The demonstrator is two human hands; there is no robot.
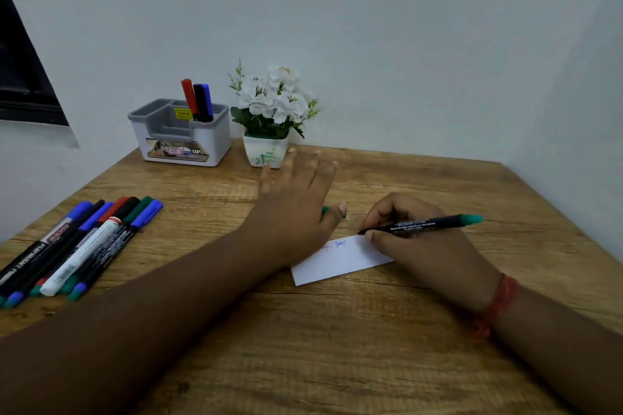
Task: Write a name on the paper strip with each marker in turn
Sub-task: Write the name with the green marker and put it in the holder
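Pale grey walls meet in a corner behind a wooden desk, with a dark frame edge at the far left.

On the desk's left side lies a bundle of markers, side by side and touching, with blue, black, red and green caps; one among them has a white barrel. Behind them, against the wall, stands a grey and white organiser holding 3 upright pens, red, black and blue, in its rear right compartment. Just beside it to the right is a small white pot of white flowers.

Near the desk's middle, the left hand is spread with straight, relaxed fingers, gripping nothing; whether the palm presses the surface cannot be told. Its wrist covers the left end of the paper strip. A green cap peeks out from beneath the thumb, lying on the wood just beyond the strip.

That white strip lies slantwise between both hands, and it bears faint red and blue handwriting near its upper edge.

To the right, the right hand pinches a black-barrelled marker with a green end, its thumb and fingers curled round the barrel. Its tip sits at the strip's upper right corner. A red thread band circles that wrist.
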